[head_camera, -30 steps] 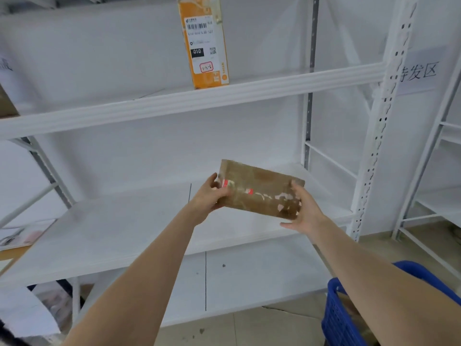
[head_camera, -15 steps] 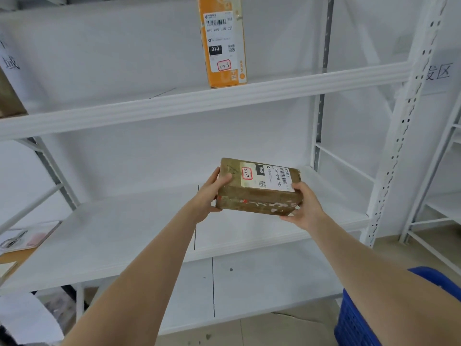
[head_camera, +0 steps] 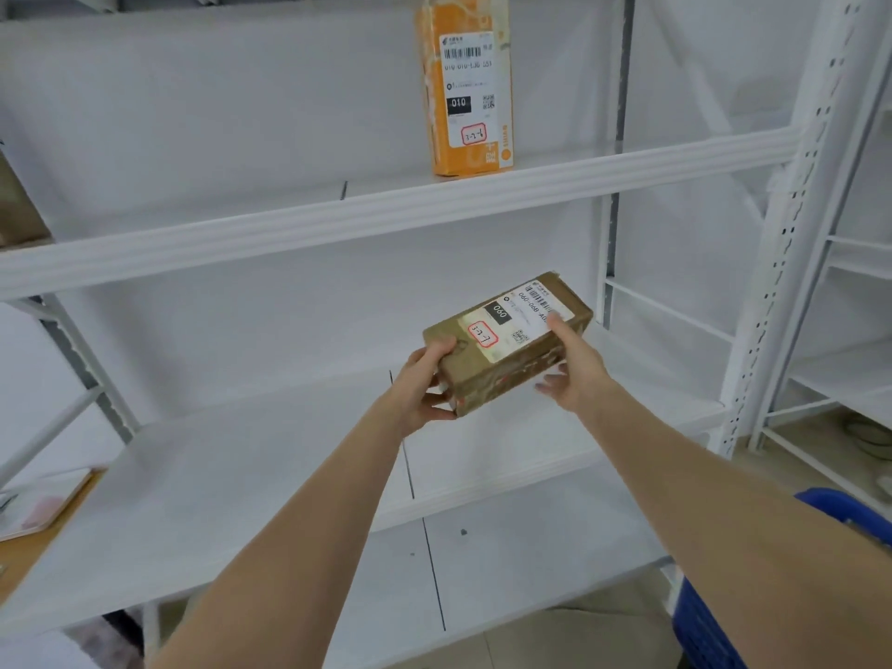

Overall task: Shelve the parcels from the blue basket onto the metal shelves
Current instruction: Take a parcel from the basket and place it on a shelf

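Observation:
A brown taped parcel (head_camera: pixel 507 359) with a white shipping label on top hangs in the air above the middle metal shelf (head_camera: pixel 241 475). My left hand (head_camera: pixel 425 388) grips its near left end. My right hand (head_camera: pixel 572 364) holds its right side, thumb on the label. The parcel is tilted, its far end pointing up and to the right. An orange parcel (head_camera: pixel 466 89) stands upright on the upper shelf (head_camera: pixel 386 210). The blue basket (head_camera: pixel 724 620) shows only at the bottom right corner, partly behind my right forearm.
A perforated white upright (head_camera: pixel 782 263) bounds the shelf bay on the right, with another shelf unit (head_camera: pixel 859 379) beyond it. A brown box edge (head_camera: pixel 17 210) sits at the far left of the upper shelf. A wooden surface with papers (head_camera: pixel 38 514) lies at the left.
Both hands have turned the parcel so its label faces up and its far end swings away to the right. The view has shifted slightly left and closer to the shelves.

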Demonstrator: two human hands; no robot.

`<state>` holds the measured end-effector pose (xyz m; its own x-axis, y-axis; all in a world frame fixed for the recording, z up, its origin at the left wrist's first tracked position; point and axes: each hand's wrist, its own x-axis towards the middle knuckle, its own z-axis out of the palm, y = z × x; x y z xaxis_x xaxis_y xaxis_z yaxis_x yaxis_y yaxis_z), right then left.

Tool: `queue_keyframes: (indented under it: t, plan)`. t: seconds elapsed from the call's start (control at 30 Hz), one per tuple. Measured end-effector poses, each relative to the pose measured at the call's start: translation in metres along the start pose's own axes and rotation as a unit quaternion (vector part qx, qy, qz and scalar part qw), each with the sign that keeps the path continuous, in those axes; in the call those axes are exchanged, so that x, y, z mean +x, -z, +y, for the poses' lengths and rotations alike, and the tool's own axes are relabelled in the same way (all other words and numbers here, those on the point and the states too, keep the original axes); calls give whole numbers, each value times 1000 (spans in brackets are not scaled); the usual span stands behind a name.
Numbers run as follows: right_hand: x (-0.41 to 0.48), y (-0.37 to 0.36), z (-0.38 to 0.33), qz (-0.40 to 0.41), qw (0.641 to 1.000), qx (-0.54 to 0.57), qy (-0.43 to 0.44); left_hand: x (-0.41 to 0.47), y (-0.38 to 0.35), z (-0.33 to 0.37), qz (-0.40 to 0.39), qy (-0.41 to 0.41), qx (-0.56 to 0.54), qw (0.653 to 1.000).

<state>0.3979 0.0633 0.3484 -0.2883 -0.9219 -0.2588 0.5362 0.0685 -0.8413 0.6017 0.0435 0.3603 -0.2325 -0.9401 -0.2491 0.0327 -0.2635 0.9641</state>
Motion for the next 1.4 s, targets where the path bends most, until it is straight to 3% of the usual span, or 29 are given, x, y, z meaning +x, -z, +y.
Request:
queue_keyframes:
  t: [0.1,0.17,0.37,0.73,1.13,1.4]
  plan:
    - [-24,-17,10,-122,988,-53,-73,-7,-16,2,-6,-24,-54,998]
    - [-35,-22,14,-158,984,-49,-71,-15,-26,8,-23,-33,-56,998]
    - [-57,-6,-27,-129,991,-39,5,-36,-45,42,23,-91,105,990]
    - [-97,18,-85,-185,956,-216,76,-90,-107,156,37,-282,162,945]
    - [-101,27,-93,-201,957,-184,102,-94,-121,162,99,-287,186,934]
    - [-91,46,-116,-90,975,-137,150,-83,-153,169,87,-301,161,936]
